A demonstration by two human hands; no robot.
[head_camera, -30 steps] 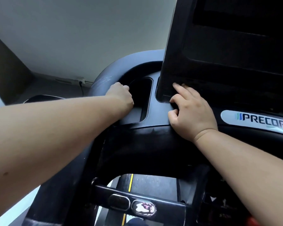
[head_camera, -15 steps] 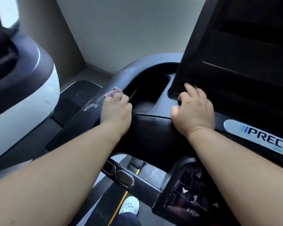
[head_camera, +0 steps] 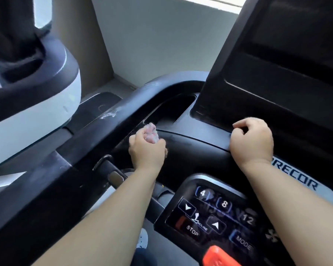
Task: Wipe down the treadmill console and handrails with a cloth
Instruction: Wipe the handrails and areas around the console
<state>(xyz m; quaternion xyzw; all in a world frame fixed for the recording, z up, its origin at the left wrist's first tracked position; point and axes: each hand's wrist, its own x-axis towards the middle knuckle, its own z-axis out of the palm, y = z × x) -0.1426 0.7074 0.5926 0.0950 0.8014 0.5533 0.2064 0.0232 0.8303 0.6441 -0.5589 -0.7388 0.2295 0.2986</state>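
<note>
Screen [head_camera: 277,83] stands at the right, rising from the console [head_camera: 196,148]. Pocket [head_camera: 177,110] sunk in the console just left of the screen's base. Handrail [head_camera: 96,143] curves behind the pocket, then runs down-left toward the camera. Left hand [head_camera: 146,150] over the console just before the pocket, beside the rail, with the cloth [head_camera: 151,134] in its fingers. Right hand [head_camera: 251,141] on the ledge at the screen's foot. Keypad [head_camera: 206,215] nearer the camera, between the forearms; clip [head_camera: 218,256] below it at the frame edge. Second machine [head_camera: 38,104] left of the rail, wall [head_camera: 161,35] behind both.
</note>
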